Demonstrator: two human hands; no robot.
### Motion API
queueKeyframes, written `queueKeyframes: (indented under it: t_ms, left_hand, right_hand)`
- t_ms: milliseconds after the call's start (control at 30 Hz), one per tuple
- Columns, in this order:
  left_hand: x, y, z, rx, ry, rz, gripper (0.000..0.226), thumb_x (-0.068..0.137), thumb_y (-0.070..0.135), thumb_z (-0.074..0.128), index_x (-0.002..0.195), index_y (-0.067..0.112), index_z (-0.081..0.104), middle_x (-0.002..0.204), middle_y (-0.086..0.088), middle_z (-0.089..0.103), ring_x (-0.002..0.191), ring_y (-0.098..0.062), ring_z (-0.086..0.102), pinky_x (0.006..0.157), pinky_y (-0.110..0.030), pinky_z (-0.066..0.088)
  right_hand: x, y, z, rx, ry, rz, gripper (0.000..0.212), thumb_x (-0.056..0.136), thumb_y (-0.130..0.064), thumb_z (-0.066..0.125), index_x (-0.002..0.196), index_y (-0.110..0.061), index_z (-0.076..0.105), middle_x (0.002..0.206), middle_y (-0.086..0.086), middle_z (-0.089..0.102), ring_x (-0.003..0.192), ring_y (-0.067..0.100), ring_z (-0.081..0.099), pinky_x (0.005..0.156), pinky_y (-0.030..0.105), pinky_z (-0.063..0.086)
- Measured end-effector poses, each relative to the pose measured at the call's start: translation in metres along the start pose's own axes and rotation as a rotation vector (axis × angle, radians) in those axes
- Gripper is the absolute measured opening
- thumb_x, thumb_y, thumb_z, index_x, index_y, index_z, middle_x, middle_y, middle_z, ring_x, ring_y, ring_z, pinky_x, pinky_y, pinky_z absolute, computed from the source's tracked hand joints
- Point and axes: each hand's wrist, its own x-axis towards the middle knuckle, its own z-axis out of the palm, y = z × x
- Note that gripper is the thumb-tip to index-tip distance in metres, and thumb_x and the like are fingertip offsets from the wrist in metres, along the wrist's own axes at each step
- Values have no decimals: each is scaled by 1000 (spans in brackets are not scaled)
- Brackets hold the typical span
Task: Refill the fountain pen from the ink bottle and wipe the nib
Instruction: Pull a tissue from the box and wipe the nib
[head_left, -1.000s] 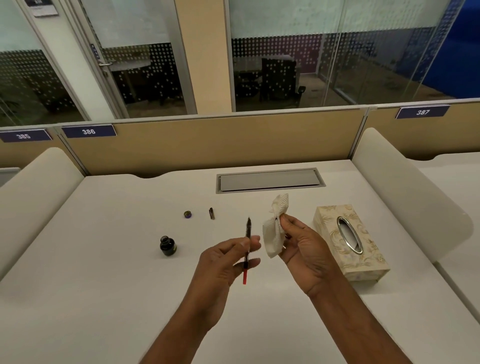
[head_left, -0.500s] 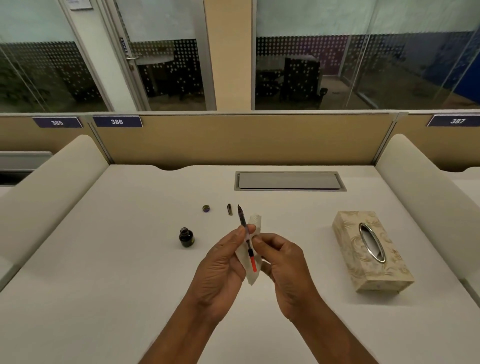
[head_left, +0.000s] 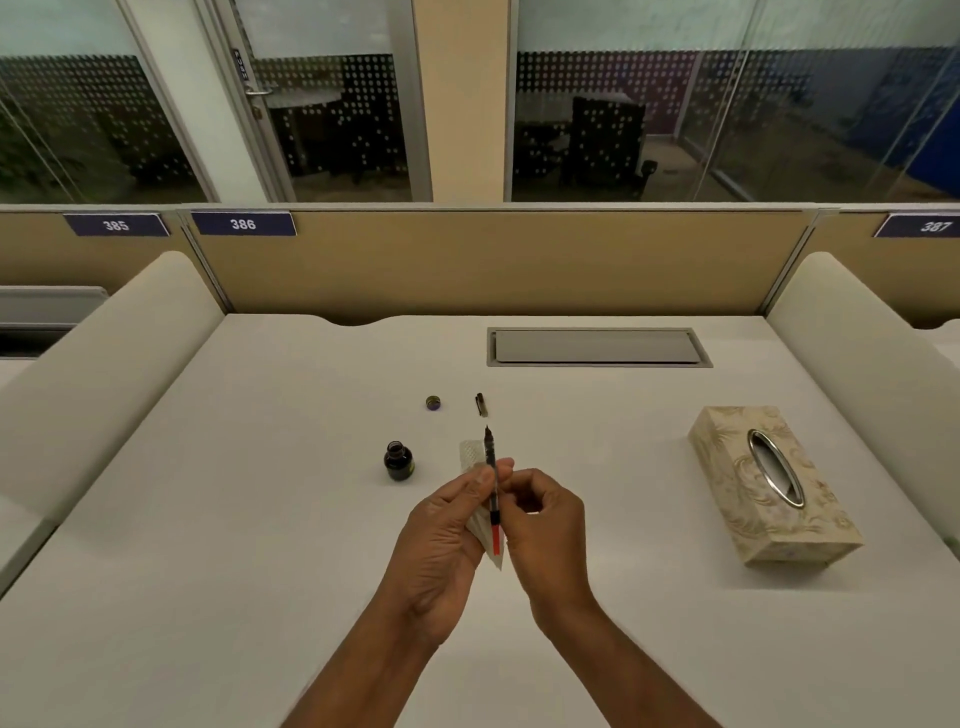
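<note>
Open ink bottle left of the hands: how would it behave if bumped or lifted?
The ink bottle looks squat and wide-based, so probably slides rather than tips. Its cap lies apart, so any tilt likely spills. Looks like glass: probably heavy for its size.

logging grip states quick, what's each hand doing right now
left hand: holds the tissue against the pen
right hand: fingers pinch the pen, it seems

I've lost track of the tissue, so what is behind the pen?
The white tissue sits behind the pen: its top shows above the left hand, its lower end beside the pen's red end. The left hand and right hand cover its middle.
</note>
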Motion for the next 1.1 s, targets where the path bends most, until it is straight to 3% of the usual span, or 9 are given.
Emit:
queueKeyframes:
  t_ms: [167,267,433,533,700,867,1033,1100]
  left_hand:
    - [8,4,-28,56,8,-9,29,98,18,59,117,3,75,122,-10,75,120,-24,69,99,-32,52]
    - [16,7,-40,66,33,-21,31,97,20,60,118,1,73,120,-14,75,119,-27,69,104,-39,51]
    - [23,8,-49,-1,107,1,38,80,25,71,110,2,75,123,-18,73,120,-32,68,109,-48,48]
    - [26,6,-49,-40,161,5,32,89,19,68,115,0,73,127,-19,71,118,-29,68,107,-42,49]
    - [30,0,-46,-130,211,4,24,96,14,63,114,1,71,117,-14,72,117,-27,65,85,-32,52]
    - [35,-3,-55,-172,200,-52,18,97,15,63,105,4,74,98,-8,79,115,-26,64,86,-32,50]
    - [46,4,-67,-187,176,-104,17,98,13,60,101,4,74,96,-8,78,117,-27,62,85,-33,49]
    - [51,9,-72,-186,169,-118,16,98,11,61,102,4,74,105,-11,75,119,-28,62,85,-33,49]
  right_hand:
    - [-4,11,15,-3,-69,42,14,93,-18,69,87,-28,77,82,-11,77,82,10,70,70,20,57]
    - [-4,19,14,0,-59,69,8,92,-21,71,89,-23,78,83,-7,77,83,9,70,73,19,55]
    - [7,45,0,-1,93,135,9,89,-15,73,82,-20,76,78,-4,76,71,4,68,66,17,52]
    - [18,72,-10,-110,126,138,12,87,-13,73,78,-21,74,75,-5,74,72,6,68,69,21,53]
    - [35,118,-10,-297,123,164,11,86,-16,70,75,-20,71,74,-7,72,74,14,67,74,39,58]
    - [39,149,6,-464,71,166,11,86,-19,67,75,-22,68,77,-9,70,75,12,65,72,38,57]
    - [43,162,24,-567,115,152,10,87,-20,65,77,-22,65,80,-8,68,75,16,63,68,35,54]
    - [45,170,31,-624,123,152,8,87,-22,65,79,-20,64,82,-5,66,77,18,61,69,35,52]
